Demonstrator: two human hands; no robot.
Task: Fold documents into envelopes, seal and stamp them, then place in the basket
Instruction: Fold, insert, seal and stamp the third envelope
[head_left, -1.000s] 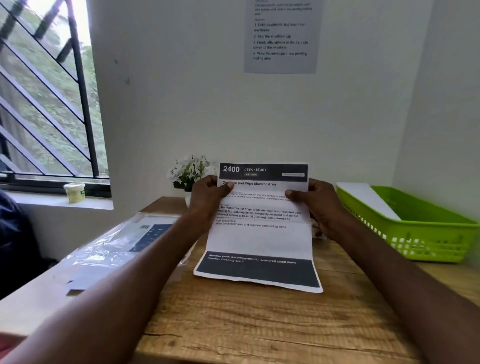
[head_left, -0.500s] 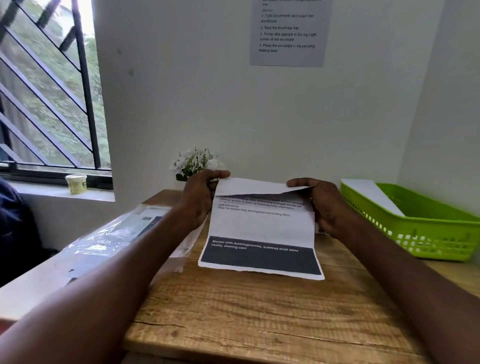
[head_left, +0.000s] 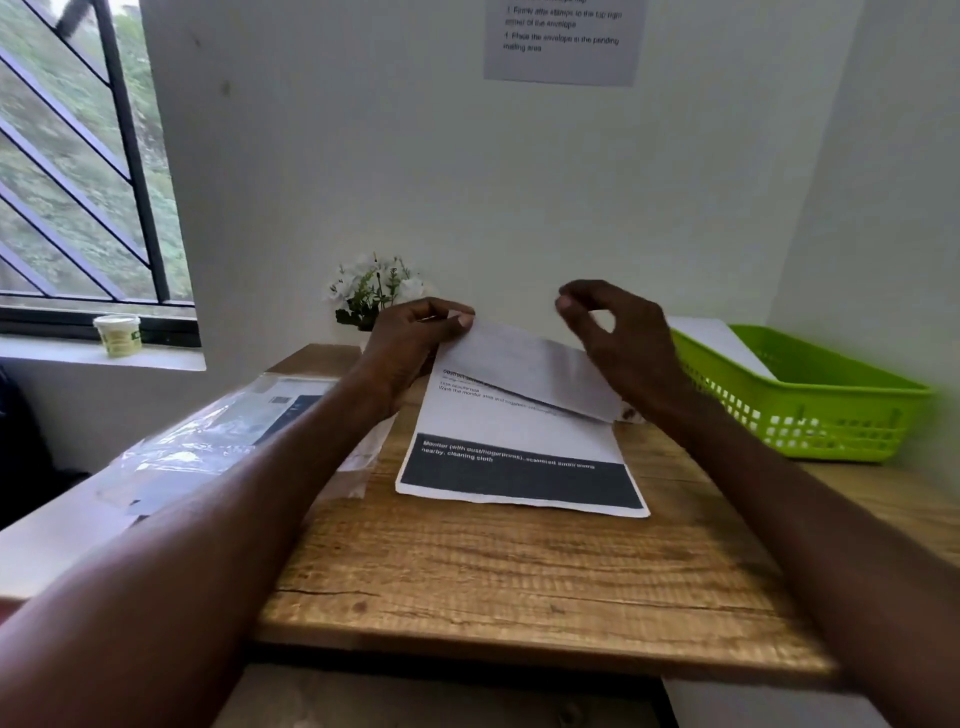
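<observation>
Document: a white printed paper sheet with a dark band near its lower edge lies on the wooden tabletop, its top part folded over toward the person so the blank back faces up, the fold slanting down to the right.
Left hand: the left hand pinches the upper left corner of the folded flap between thumb and fingers, holding that corner raised above the sheet.
Right hand: the right hand hovers over the right side of the flap, thumb and forefinger curled toward each other in a loose ring with a gap showing between them; whether its heel touches the paper cannot be told.
Basket: a lime green perforated plastic basket stands at the right of the tabletop, just beside the right forearm, with a white sheet or envelope lying in its far end.
Left side: a clear plastic sleeve holding printed papers lies left of the document, partly under the left forearm.
Back: a small pot of white flowers stands against the wall behind the left hand; a grey printed notice hangs on the wall above.
Sill: a small pale tub sits on the window sill.
</observation>
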